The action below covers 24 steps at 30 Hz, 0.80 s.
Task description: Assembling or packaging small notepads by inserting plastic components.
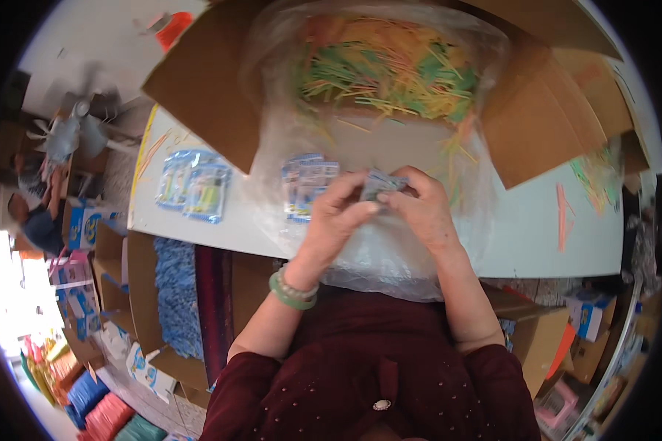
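Both of my hands meet over the white table, their fingers closed around a small crumpled bluish-grey packet point(379, 184). My left hand point(338, 213), with a green bangle and a beaded bracelet at the wrist, pinches its left side. On the right side, my right hand point(424, 212) grips it with thumb and fingers. Fingers cover part of the packet, so what is inside cannot be made out. Just left of my left hand lie flat blue-edged packets point(301, 180). Farther left is another group of blue-edged packets point(202, 187) with green and yellow showing through.
Beyond my hands, an open cardboard box point(206, 81) lined with clear plastic holds a heap of thin coloured sticks point(390, 70). Pink strips point(563, 217) lie at the table's right. Below the table edge stands a carton with blue packets point(176, 294). People sit far left near a fan point(81, 132).
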Available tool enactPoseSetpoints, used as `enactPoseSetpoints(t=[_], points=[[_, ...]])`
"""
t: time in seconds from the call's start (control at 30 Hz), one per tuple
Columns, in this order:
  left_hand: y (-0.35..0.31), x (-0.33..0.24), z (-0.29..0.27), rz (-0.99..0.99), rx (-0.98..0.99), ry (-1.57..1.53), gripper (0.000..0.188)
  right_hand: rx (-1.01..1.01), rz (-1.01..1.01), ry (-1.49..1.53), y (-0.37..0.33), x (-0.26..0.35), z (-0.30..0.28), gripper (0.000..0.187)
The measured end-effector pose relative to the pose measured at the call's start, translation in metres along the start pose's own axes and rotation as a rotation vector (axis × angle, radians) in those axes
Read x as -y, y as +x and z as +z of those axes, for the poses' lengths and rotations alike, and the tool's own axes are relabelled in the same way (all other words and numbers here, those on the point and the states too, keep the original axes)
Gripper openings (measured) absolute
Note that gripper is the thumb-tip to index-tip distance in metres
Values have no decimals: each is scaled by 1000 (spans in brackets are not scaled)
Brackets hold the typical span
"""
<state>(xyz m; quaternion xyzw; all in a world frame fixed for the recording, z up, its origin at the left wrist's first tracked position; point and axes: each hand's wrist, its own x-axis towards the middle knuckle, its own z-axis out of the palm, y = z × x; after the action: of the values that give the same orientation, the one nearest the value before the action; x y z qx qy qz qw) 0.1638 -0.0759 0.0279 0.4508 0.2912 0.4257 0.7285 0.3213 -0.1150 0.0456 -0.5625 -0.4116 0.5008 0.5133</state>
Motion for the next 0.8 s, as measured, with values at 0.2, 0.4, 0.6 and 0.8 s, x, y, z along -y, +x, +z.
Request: enactPoseSetpoints(t=[0.2,0.4,0.6,0.8], points=[[1,2,1,269,-56,228,12,-45,-48,16,-10,-5,14,14],[-15,-18,-20,190,-97,266,9,93,79,-36,-5,-10,35,16],[-38,-69,-71,301,-389,675,1,330,-9,-331,3,0,78,21],[-8,-59,-187,455,-649,1690,9,479,-67,-608,30,14,84,20]])
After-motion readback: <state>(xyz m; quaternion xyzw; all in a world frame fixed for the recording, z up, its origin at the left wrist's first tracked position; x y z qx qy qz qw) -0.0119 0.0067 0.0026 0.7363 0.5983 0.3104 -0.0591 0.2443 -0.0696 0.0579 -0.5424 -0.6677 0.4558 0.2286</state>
